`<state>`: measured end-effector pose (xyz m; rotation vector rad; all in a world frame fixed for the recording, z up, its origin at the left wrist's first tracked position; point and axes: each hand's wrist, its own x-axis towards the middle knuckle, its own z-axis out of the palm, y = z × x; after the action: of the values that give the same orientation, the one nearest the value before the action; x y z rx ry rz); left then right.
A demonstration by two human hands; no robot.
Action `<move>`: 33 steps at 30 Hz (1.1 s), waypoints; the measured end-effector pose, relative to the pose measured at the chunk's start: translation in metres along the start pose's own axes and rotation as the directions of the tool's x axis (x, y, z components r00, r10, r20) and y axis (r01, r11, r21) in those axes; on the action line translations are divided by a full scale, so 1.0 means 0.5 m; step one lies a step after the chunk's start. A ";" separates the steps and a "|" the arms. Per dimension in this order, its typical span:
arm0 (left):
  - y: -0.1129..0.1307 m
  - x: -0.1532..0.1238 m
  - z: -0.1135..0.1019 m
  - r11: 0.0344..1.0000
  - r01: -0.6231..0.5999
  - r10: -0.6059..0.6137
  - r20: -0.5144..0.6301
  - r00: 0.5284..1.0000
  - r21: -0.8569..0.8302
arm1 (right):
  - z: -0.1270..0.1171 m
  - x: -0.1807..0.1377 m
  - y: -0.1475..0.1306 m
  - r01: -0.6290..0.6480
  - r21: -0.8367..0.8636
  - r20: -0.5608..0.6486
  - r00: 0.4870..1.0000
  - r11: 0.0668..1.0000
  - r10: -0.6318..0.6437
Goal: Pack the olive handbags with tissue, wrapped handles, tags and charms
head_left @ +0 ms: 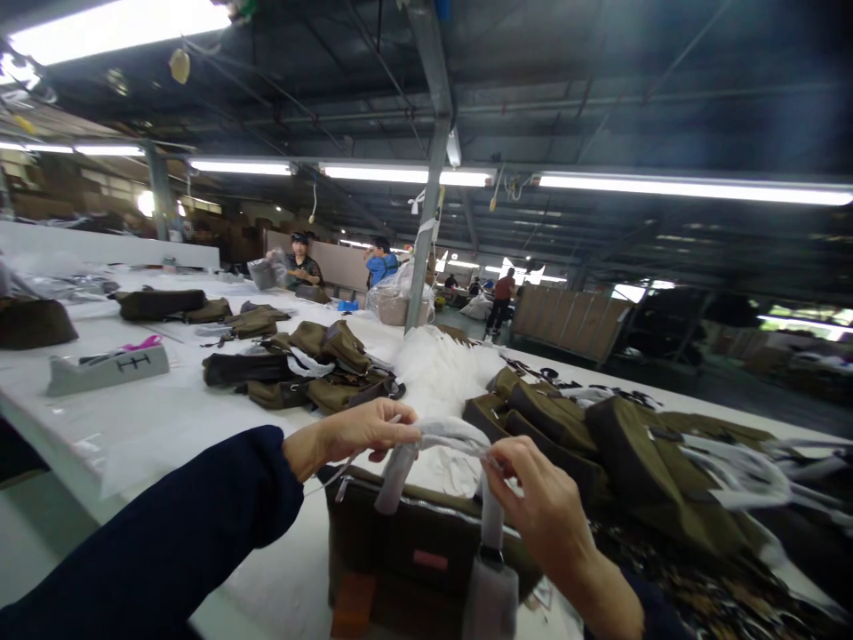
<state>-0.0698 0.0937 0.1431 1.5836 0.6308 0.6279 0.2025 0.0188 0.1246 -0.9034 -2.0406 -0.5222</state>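
Note:
An olive-green handbag stands upright in front of me, with a zipper along its top and a small pink label on its side. Its handle is wrapped in white, translucent material and arches above the zipper. My left hand pinches the left side of the wrapped handle, and a thin white strip trails down from the fingers. At the right bend of the handle, my right hand has its thumb and fingers closed on the wrapping. An orange patch shows low on the bag's left.
Olive bags lie in a pile at the left and another pile at the right. White sheets are heaped beyond the handbag, by a metal post. A grey-white holder sits at left. Several people work farther back.

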 end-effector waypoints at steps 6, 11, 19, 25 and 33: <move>-0.010 0.005 0.006 0.993 -0.017 0.012 -0.040 0.999 -0.117 | 0.019 -0.018 -0.006 0.012 -0.089 -0.024 1.000 0.996 -0.014; -0.015 0.005 -0.003 0.986 0.011 -0.010 0.009 1.000 -0.167 | 0.011 -0.016 -0.019 -0.047 0.079 0.016 0.999 0.996 0.046; -0.002 0.014 0.005 0.998 -0.060 0.060 -0.127 0.990 0.004 | -0.020 -0.035 -0.022 -0.257 0.345 0.165 0.963 0.903 0.212; 0.004 -0.039 0.075 0.918 -0.225 0.374 -0.532 0.759 0.325 | -0.025 -0.036 -0.021 -0.517 0.376 0.272 0.855 0.769 0.442; -0.032 -0.095 0.154 0.705 -0.144 0.541 -0.394 0.743 0.695 | -0.028 -0.014 -0.042 -0.524 0.429 0.311 0.850 0.736 0.425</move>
<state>-0.0488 0.0078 0.1182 2.1977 1.0734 1.3440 0.1967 -0.0069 0.1261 -1.1233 -1.8627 0.3891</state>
